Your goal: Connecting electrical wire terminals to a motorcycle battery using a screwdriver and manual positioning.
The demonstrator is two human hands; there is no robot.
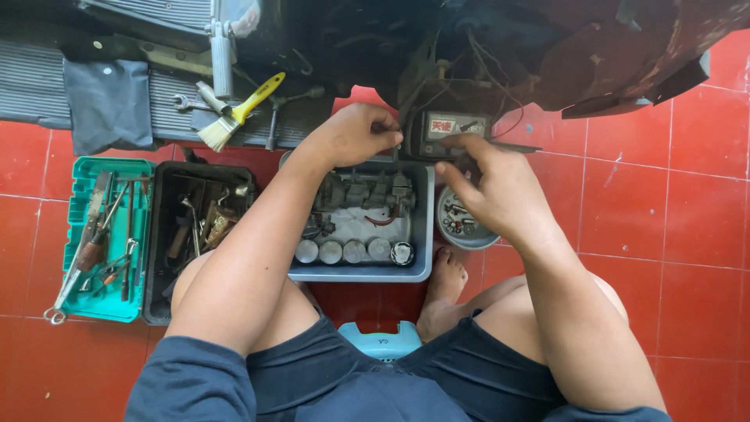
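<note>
- Left hand [355, 133] pinches closed at the corner of the black battery [449, 129], seated under the machine.
- Right hand [488, 187] grips the battery's front edge.
- Carburettor parts already lie in the grey tray [422, 234]; battery remains mounted.

You sat over a red tiled floor [664, 234]. Directly on it, between your knees, stood a grey plastic tray [423, 234]. To its left sat a black toolbox [160, 234], and just beside that a green tool tray [74, 227]. A small round metal bowl [447, 227] rested just right of the grey tray. Your bare foot [441, 301] was planted on the tiles beside a light blue stool [383, 344]. Further back, a grey ribbed mat [31, 86] lay along the floor's far edge.
</note>
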